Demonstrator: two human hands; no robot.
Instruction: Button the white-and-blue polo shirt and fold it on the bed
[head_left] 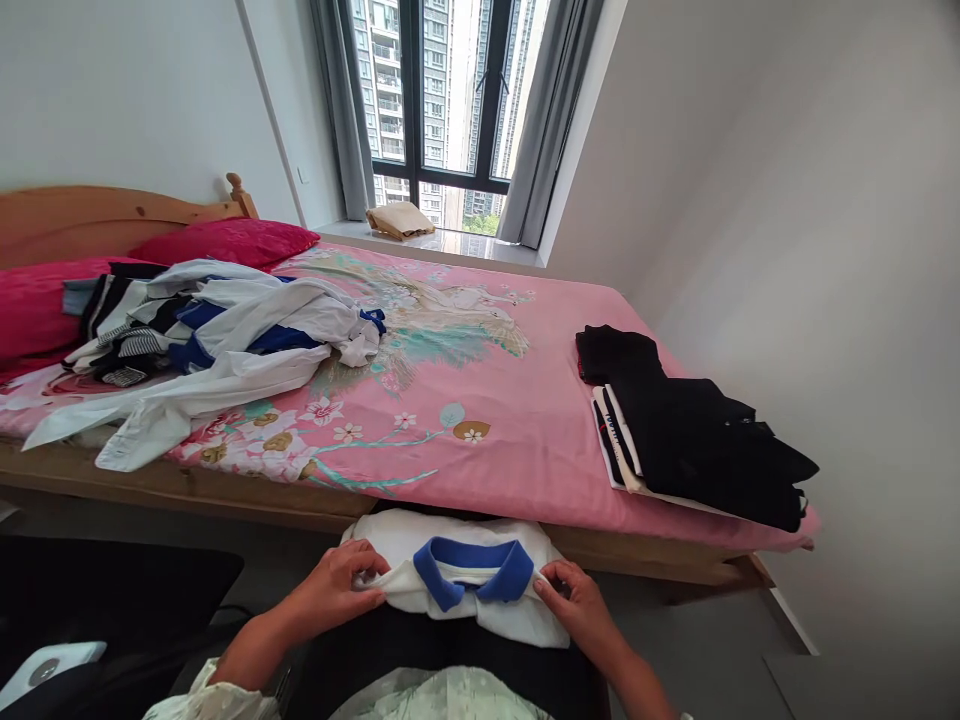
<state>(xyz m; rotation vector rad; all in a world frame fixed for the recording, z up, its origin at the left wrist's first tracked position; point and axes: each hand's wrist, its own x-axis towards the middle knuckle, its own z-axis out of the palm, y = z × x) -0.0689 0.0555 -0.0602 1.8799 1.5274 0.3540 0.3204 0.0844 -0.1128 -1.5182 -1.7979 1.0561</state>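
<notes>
A white polo shirt (397, 535) with a blue collar lies over my lap, its collar towards me and its upper part against the bed's edge. My left hand (341, 580) pinches the white cloth at the left of the collar, thumb and fingers closed on it. On the other side, my right hand (574, 595) grips the fabric just right of the collar. The collar is spread between both hands, with its two points facing me. Parts of the shirt underneath are hidden.
A loose heap of clothes (247, 320) covers the bed's left side, near red pillows (225, 242). Folded dark clothes (690, 440) are stacked at the right edge of the pink bedsheet (517, 430). A black chair-like shape (112, 590) stands lower left.
</notes>
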